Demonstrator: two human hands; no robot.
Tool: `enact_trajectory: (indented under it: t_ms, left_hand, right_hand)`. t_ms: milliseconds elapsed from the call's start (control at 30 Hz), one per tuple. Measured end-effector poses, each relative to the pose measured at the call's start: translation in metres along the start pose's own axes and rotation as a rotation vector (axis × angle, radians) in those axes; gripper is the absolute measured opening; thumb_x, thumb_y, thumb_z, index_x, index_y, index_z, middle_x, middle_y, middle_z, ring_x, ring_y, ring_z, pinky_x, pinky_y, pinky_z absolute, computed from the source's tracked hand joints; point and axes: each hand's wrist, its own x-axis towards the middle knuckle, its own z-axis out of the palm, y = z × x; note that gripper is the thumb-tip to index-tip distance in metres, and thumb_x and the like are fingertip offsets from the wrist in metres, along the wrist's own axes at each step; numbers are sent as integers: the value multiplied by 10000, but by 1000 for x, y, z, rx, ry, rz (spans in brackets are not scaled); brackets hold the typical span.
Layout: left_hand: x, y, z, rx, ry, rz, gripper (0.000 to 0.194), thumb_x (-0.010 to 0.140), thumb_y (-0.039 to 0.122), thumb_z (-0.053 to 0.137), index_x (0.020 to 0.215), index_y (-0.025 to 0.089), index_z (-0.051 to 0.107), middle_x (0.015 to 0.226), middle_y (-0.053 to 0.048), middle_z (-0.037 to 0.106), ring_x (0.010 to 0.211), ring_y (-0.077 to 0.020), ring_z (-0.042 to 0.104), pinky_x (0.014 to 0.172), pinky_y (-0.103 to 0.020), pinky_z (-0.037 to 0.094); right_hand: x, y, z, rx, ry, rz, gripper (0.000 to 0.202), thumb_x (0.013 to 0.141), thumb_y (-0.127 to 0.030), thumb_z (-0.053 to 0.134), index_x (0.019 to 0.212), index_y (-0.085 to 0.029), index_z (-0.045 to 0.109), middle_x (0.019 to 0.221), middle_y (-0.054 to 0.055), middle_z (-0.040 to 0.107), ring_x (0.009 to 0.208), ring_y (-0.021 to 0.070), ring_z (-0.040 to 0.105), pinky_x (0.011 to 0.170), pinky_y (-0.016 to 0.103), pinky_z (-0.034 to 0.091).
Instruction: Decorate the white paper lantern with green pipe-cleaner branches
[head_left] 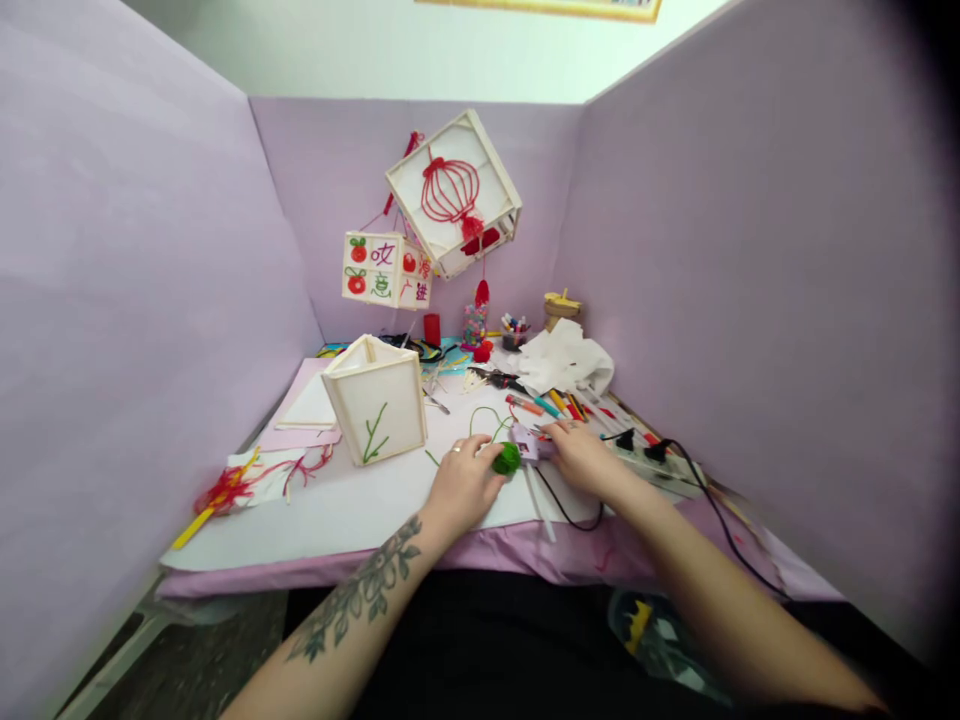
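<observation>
My left hand (pixel 466 482) has its fingers curled against a small ball of green yarn (pixel 508 459), and a loose green strand (pixel 480 410) loops away behind it. Just to the right, my right hand (pixel 576 455) is closed around a light purple hot glue gun (pixel 526 443), its fingers partly hidden. A clear glue stick (pixel 541 505) and a black cord (pixel 559 500) trail from the gun toward the front edge. Left of my hands a white three-sided lantern (pixel 384 405) with wooden edges stands upright, a green yarn branch on its front panel.
Two finished-looking lanterns (pixel 454 195) (pixel 386 270) hang at the back. Markers (pixel 559 403), black-handled pliers (pixel 497 379) and crumpled white paper (pixel 566 355) lie behind my hands. A power strip (pixel 656 465) is at right, red yarn (pixel 225 488) at left. Purple panels enclose the table.
</observation>
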Motion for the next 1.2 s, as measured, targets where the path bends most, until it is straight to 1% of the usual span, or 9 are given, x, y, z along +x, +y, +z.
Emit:
enact_trajectory:
  t_ms: [167,333,467,633,767,867,1000,1100,1200]
  left_hand:
    - [8,-11,16,126,-63,-3,374,812,198,593,1179,268,609,1094,-99,631,1051,-288,532,934,-439,395]
    - [4,-11,15,131,-71,14,258,774,227,631,1031,248,626,1018,-93,644,1058,-298,520,946,-438,367]
    - [5,-9,15,156,-90,22,209,716,181,638,917,236,615,891,-82,642,961,-294,546,894,-422,390]
    - [2,-10,18,192,-104,8,263,709,164,605,964,226,608,929,-95,630,951,-290,541,883,-416,397]
    - [0,-10,19,193,-116,-1,297,717,182,597,1010,227,605,942,-99,626,970,-295,532,885,-421,402]
    - [0,-11,20,178,-111,-17,297,716,183,599,1009,231,603,915,-88,625,957,-289,534,887,-421,407]
    - [0,-12,20,128,-76,-4,276,700,181,614,971,236,604,896,-78,624,955,-284,541,893,-422,410]
    - [1,-9,16,80,-10,29,251,691,169,617,934,227,591,960,-91,630,981,-284,548,916,-430,406]
    - [-3,-5,7,26,125,63,211,718,208,618,915,226,544,1073,-110,620,1032,-282,547,961,-444,394]
  right_hand:
    - [15,7,11,31,-108,-14,423,756,-86,612,1179,-99,606,1074,168,631,1008,288,569,880,369,417]
    - [11,9,13,77,-111,-2,372,794,-97,589,1165,-88,616,1082,188,614,1004,292,576,879,364,420]
    - [9,9,13,134,-73,8,386,809,-108,568,1194,-114,602,1076,181,619,976,288,596,874,389,439]
    - [5,22,4,312,65,25,373,871,-185,462,1231,-166,556,1169,144,624,1054,269,590,912,429,464]
    - [4,34,-1,822,287,160,344,825,-411,588,1102,-208,619,1045,92,682,987,277,622,865,429,503]
    - [10,38,-4,1021,364,229,383,795,-537,584,995,-213,616,890,70,698,843,252,662,744,391,541]
    - [17,33,-19,1282,472,292,361,717,-516,675,899,-220,579,720,21,657,623,193,643,508,295,506]
    - [15,27,-31,1357,579,272,348,689,-497,710,852,-224,570,715,23,640,620,195,643,490,301,510]
    - [7,23,-37,1254,622,200,363,720,-523,668,921,-228,599,800,53,654,688,220,660,585,364,555]
